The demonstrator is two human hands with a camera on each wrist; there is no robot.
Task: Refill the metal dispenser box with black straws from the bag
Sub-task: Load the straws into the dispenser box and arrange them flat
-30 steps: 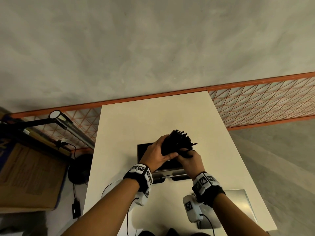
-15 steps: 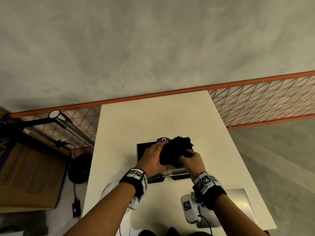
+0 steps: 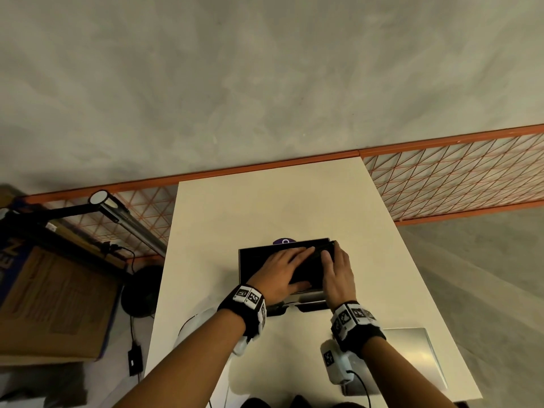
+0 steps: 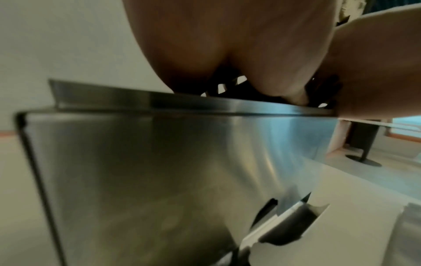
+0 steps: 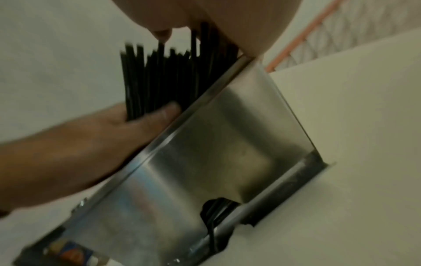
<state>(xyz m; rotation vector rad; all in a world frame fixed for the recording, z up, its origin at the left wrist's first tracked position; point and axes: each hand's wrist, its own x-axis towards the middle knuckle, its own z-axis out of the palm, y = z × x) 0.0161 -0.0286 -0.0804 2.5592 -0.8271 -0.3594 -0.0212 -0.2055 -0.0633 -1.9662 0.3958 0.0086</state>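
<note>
The open metal dispenser box (image 3: 250, 266) stands mid-table; its steel front fills the left wrist view (image 4: 159, 162) and shows in the right wrist view (image 5: 216, 153). A bundle of black straws (image 3: 312, 267) lies across its open top, still partly above the rim (image 5: 164, 77). My left hand (image 3: 282, 269) holds the bundle's left part, fingers stretched over it and a digit against its near side (image 5: 166, 111). My right hand (image 3: 337, 269) grips the right end, fingers curled over the straws (image 5: 205, 16). Dark straw ends peek under my left palm (image 4: 227, 86).
A purple object (image 3: 284, 241) sits just behind the box. A flat metal lid (image 3: 412, 357) lies at the table's near right. An orange mesh railing (image 3: 456, 178) runs behind the table. A cardboard box (image 3: 53, 304) and a lamp (image 3: 117, 213) stand to the left.
Both hands have lowered the straw bundle from above the box down into its open top, turning it from upright and fanned to lying along the box.
</note>
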